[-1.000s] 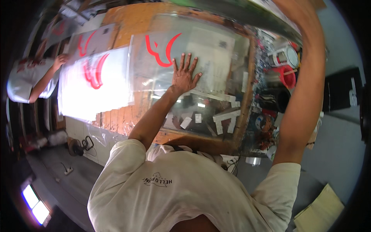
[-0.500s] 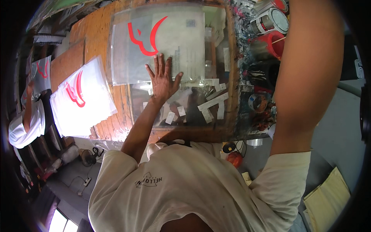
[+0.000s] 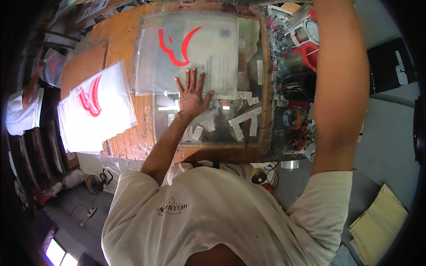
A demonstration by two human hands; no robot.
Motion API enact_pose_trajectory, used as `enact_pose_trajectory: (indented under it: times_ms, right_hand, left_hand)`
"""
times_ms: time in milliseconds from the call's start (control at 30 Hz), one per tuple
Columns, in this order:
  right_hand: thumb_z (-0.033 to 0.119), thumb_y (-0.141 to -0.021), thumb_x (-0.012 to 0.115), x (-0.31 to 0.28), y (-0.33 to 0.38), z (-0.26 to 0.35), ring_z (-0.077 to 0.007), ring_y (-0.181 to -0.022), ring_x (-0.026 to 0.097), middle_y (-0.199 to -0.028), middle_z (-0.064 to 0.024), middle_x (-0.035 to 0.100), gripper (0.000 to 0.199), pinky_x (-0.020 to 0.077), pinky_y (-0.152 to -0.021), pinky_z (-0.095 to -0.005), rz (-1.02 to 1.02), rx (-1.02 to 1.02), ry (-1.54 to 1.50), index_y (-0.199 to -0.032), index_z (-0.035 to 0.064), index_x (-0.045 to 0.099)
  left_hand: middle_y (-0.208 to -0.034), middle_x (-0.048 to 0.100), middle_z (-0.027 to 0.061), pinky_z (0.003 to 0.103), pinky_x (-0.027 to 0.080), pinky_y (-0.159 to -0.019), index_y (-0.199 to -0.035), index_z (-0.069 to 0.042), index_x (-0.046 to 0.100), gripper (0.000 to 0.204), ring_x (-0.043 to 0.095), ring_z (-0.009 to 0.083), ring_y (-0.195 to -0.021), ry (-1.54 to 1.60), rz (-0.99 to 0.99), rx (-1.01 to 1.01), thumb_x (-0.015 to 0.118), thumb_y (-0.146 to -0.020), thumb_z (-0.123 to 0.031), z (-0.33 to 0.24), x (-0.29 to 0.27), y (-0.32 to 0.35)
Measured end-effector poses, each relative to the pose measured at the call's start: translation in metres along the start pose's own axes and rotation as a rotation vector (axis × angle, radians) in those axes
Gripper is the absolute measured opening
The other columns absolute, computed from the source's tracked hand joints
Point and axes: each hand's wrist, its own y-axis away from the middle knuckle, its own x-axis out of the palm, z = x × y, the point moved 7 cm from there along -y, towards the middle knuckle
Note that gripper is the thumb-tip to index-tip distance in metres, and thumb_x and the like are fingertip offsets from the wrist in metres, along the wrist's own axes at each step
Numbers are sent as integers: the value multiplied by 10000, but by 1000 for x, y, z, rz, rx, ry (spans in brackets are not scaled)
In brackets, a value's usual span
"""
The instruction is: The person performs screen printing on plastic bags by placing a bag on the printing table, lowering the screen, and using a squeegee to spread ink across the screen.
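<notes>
My left hand point(image 3: 193, 99) lies flat with fingers spread, its fingertips on the lower edge of a clear plastic bag point(image 3: 208, 44). The bag carries a red curved print and rests on a glass panel point(image 3: 213, 135) set into the wooden table. Through it shows a pale sheet with faint printing. My right arm point(image 3: 339, 97) reaches up past the top edge of the picture, so the right hand is out of sight. Left of the bag lies a fanned stack of similar red-printed bags point(image 3: 97, 119), glaring white in the light.
Strips of pale tape point(image 3: 245, 116) cling to the glass. Along the table's right side stand paint tins point(image 3: 304, 34), a red tub point(image 3: 306, 55) and a tape roll point(image 3: 295, 118). At far left, a co-worker in a white shirt point(image 3: 24, 113) is beside a printed bag point(image 3: 53, 66).
The view has shifted slightly. My left hand stays flat at the bag's lower edge. My right arm has swung a little left, and the co-worker's arm has moved.
</notes>
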Motion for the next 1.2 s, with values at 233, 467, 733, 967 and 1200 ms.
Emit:
enact_pose_trajectory:
  times_ms: [233,467,733,967,1200]
  right_hand:
    - [557,-943,535,22,69,43,-212,-621,541,-676,-63,576,576,422,-599,-384,110,271,-53,-745,24,628]
    - [364,-841,732,173,198,18,-364,-814,674,-855,-209,665,412,506,-689,-462,30,200,-252,-1010,5,620]
    - [72,-848,624,291,91,-119,-401,-1075,608,-1096,-187,679,444,472,-915,-536,189,283,-200,-1286,110,563]
    - [6,-745,694,357,44,-111,-326,-1102,613,-1171,-109,668,639,472,-940,-523,212,131,46,-1352,156,559]
    - [-18,-698,697,316,183,-12,-325,-1160,572,-1227,-130,618,626,432,-981,-516,183,6,-62,-1301,108,584]
  left_hand:
    - [-1589,223,233,677,-5,-1141,-1473,-84,406,650,144,402,-1495,415,-127,-83,626,-910,-324,-12,-71,8]
    - [-1302,491,143,530,365,-1087,-1305,-30,451,548,436,336,-1329,2282,-107,-832,655,-926,-370,-51,-119,101]
    - [-1055,556,67,498,440,-970,-1033,-124,550,247,535,249,-1103,2052,-75,-1397,637,-947,-338,-12,-20,131]
    - [-1167,524,77,523,453,-977,-1130,-103,480,260,541,264,-1123,2067,-142,-1294,568,-985,-301,-11,-7,145]
    - [-1229,517,83,519,436,-974,-1122,-110,486,237,530,272,-1198,1966,-125,-1165,567,-964,-265,-17,-26,143]
